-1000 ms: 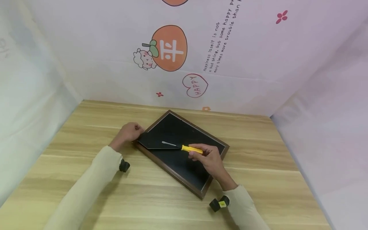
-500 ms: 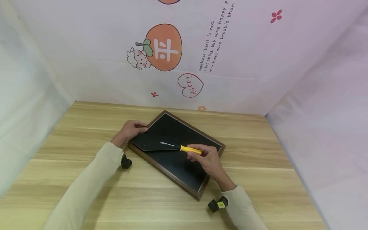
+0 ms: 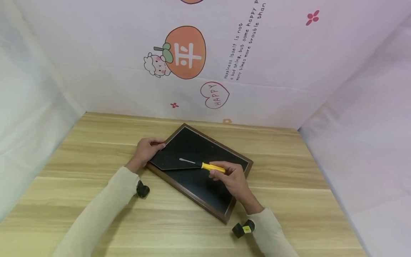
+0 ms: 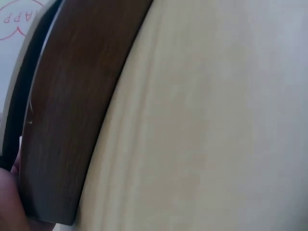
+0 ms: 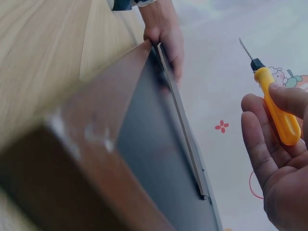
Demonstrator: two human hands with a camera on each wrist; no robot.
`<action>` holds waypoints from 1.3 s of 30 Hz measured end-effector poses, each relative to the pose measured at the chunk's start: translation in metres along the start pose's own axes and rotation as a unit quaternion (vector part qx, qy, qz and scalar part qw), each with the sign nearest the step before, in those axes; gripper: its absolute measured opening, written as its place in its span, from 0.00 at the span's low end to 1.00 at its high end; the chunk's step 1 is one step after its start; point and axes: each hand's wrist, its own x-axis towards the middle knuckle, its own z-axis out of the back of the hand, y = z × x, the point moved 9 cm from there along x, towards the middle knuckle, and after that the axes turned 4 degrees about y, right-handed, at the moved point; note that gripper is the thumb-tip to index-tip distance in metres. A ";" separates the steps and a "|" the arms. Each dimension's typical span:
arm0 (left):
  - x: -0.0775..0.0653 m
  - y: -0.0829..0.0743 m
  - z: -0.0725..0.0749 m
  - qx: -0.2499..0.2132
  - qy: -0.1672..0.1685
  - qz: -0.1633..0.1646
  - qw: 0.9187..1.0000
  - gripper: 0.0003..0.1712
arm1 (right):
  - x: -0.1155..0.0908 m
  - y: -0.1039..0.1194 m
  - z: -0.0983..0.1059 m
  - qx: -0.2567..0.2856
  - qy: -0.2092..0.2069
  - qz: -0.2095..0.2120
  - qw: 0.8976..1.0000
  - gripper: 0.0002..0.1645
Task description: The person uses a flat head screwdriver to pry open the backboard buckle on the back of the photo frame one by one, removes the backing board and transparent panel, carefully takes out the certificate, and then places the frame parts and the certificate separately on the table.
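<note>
A rectangular picture frame (image 3: 196,201) with a brown wooden border lies at a slant on the table. Inside it, a thin black board (image 3: 189,151) is raised along one edge above the dark interior, as the right wrist view also shows. At the frame's left corner my left hand (image 3: 146,151) grips the border and the end of the board (image 5: 185,122). My right hand (image 3: 234,178) holds a flathead screwdriver (image 3: 213,167) by its yellow handle over the frame. Its blade points left, above the black board. In the left wrist view the brown border (image 4: 77,106) hides most of the left hand.
The frame lies on a wood-grain table (image 3: 144,228). Behind it rises a white printed sheet (image 3: 263,100), with pale sheets hanging at both sides. Small black wrist cameras sit at the left wrist (image 3: 142,189) and right wrist (image 3: 243,229).
My left hand has shifted from the frame's left corner slightly along its upper-left edge and now grips there. My right hand and the screwdriver have stayed almost still.
</note>
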 end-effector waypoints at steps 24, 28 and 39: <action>-0.065 0.008 0.006 -0.080 -0.152 0.045 0.984 0.11 | 0.010 0.006 -0.017 -0.002 0.014 -0.006 1.000 0.16; -0.074 0.006 0.003 -0.077 -0.171 0.049 0.981 0.10 | 0.013 0.005 -0.020 -0.008 0.018 -0.012 1.000 0.16; -0.099 0.001 -0.001 -0.069 -0.211 0.049 0.974 0.10 | 0.028 0.008 -0.027 -0.114 0.023 -0.030 0.993 0.15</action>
